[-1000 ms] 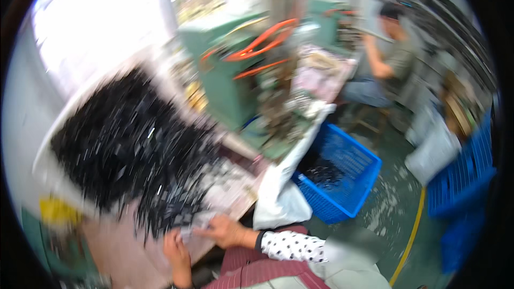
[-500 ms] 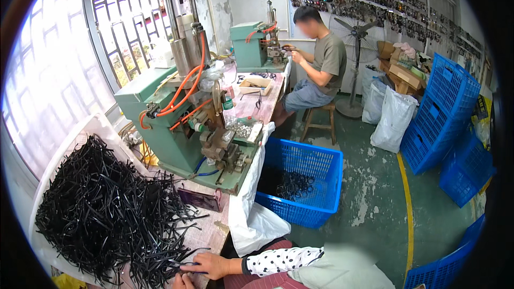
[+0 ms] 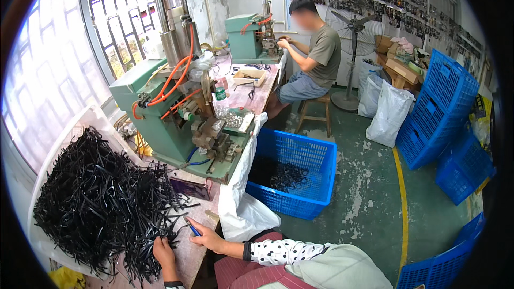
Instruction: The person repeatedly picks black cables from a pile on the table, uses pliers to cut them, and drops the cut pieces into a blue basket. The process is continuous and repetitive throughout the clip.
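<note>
A large heap of thin black strips [image 3: 101, 203], shaped like eyeglass temples, spills from a white tray [image 3: 45, 168] onto the table at my left. My left hand [image 3: 165, 257] is at the heap's near right edge, fingers closed on a black strip and partly lost among the pieces. To its right, my right hand [image 3: 211, 241] is wrapped round a slim blue-handled tool [image 3: 193, 228]. The tool's dark tip points up and left toward loose strips; its exact kind is unclear. A dark, shiny flat object [image 3: 190, 188] stands on the table beyond my hands.
A green press machine [image 3: 160, 112] with orange hoses stands on the table ahead. Beside the table, a blue basket [image 3: 316, 198] holds dark frame-like pieces. Another person [image 3: 313, 53] sits at a second machine [image 3: 243, 37]. Stacked blue crates [image 3: 441, 107] and white sacks [image 3: 389, 112] stand right.
My hands, close together at the near table edge before, have moved apart. The left has gone up and left to the heap; the right has risen with the blue tool. The view has shifted slightly.
</note>
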The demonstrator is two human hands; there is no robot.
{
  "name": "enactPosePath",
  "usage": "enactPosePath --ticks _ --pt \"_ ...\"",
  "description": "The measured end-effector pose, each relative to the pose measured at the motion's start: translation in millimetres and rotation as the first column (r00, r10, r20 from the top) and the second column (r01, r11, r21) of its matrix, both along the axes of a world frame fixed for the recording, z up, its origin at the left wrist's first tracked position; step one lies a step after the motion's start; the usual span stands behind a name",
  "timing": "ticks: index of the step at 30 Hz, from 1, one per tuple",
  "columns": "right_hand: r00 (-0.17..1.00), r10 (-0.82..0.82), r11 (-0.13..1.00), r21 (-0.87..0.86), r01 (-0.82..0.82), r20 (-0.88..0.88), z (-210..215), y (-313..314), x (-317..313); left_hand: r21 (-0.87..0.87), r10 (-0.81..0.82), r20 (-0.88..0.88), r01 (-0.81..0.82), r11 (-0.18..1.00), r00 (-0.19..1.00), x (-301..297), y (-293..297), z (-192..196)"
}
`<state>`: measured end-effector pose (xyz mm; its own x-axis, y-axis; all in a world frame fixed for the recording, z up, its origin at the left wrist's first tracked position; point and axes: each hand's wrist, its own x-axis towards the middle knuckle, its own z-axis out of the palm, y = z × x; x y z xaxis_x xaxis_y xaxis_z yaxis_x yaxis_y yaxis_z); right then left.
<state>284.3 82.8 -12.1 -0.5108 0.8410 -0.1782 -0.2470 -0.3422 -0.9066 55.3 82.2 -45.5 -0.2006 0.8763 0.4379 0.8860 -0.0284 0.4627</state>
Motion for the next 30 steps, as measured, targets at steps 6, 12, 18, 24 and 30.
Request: enactPosePath --ticks 6,12,18,24,30 --pt "0.971 0.064 0.755 0.625 -0.198 0.23 -22 -50 9 -0.087 0.029 0.292 -0.004 0.996 0.956 1 -37 14" --pt "0.777 0.345 0.787 0.289 -0.545 0.526 -45 -78 9 0.059 0.086 0.34 -0.112 0.992 0.937 21 -107 7" --pt "0.771 0.247 0.78 0.352 -0.518 0.587 -32 -76 32 0.111 0.055 0.566 -0.142 0.984 0.823 28 -134 -28" --pt "0.826 0.138 0.84 0.377 -0.391 0.547 -32 -82 38 0.181 0.026 0.503 -0.135 0.974 0.864 15 -125 -38" --pt "0.774 -0.006 0.729 0.533 -0.43 0.633 -33 -91 30 0.001 0.12 0.439 -0.134 0.991 0.89 20 -128 -33"
